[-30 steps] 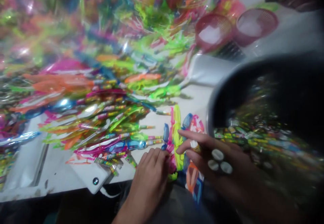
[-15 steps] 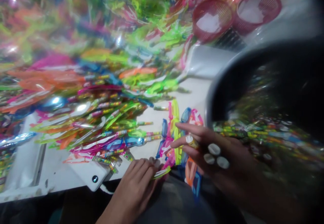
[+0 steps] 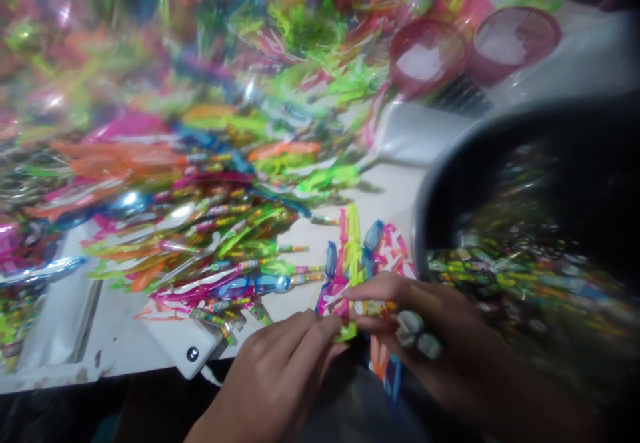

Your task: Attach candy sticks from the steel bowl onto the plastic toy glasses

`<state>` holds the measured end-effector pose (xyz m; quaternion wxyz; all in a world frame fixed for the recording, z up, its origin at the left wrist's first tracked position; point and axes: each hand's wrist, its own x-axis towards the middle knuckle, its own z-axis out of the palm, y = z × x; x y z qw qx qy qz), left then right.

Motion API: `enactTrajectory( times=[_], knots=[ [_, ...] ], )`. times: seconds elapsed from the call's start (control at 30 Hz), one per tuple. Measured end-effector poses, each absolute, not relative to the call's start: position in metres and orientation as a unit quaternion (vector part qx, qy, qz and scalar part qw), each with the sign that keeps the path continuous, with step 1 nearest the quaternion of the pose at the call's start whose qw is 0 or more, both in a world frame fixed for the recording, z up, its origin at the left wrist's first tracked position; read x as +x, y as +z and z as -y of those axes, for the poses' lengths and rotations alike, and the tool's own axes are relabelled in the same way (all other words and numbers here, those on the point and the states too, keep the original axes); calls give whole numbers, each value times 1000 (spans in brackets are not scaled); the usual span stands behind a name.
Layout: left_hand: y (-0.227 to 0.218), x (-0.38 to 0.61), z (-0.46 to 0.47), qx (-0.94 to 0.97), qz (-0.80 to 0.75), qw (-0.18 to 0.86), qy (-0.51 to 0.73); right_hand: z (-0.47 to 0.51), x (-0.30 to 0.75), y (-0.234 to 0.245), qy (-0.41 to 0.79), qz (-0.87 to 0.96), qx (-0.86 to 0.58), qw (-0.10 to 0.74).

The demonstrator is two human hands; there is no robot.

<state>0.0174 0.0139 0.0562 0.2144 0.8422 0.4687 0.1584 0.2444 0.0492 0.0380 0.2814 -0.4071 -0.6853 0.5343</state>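
At the near edge of the white tabletop (image 3: 390, 193), toward the left, lies a white power bank (image 3: 183, 344) with a round dark button and a thin white cable. Beyond and beside it, long plastic toys (image 3: 200, 256) in pink, orange, green and blue lie in rows, with striped sticks (image 3: 260, 283) pointing right; their printing is too blurred to read. Behind them, a glossy heap of cellophane-wrapped toys (image 3: 175, 49) fills the top left.

The left hand (image 3: 280, 369) reaches in from the bottom, palm down, its fingers bent and closed on a pink and green plastic piece (image 3: 340, 316). The piece sits just past the tabletop's near edge, between both hands. The right hand (image 3: 415, 329) comes in from the lower right, its fingers (image 3: 375, 289) pinching a short striped stick (image 3: 377, 307) against that piece. Three pale ovals (image 3: 413, 333) show on those fingers, too blurred to identify.

Loose toy parts (image 3: 385, 249) lie just above the hands. To the right, a black basin (image 3: 520, 229) holds small striped items, and two pink mesh baskets (image 3: 427, 56) stand at the top right.
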Motion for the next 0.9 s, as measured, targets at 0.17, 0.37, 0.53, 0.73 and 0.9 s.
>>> enactTrajectory(
  times=[0.17, 0.37, 0.53, 0.73, 0.9],
  knots=[
    [49, 16, -20, 860, -450, 150, 190, -47, 245, 35, 511, 718, -382, 279],
    [52, 19, -22, 865, -444, 146, 183, -47, 241, 36, 475, 733, -378, 307],
    [50, 19, -20, 864, -448, 153, 171, -47, 241, 33, 448, 751, -373, 310],
    [45, 23, -20, 862, -456, 130, 177, -48, 242, 34, 403, 767, -376, 327],
    [34, 27, -15, 863, -453, 73, 212, -44, 240, 26, 360, 777, -394, 332]
  ],
)
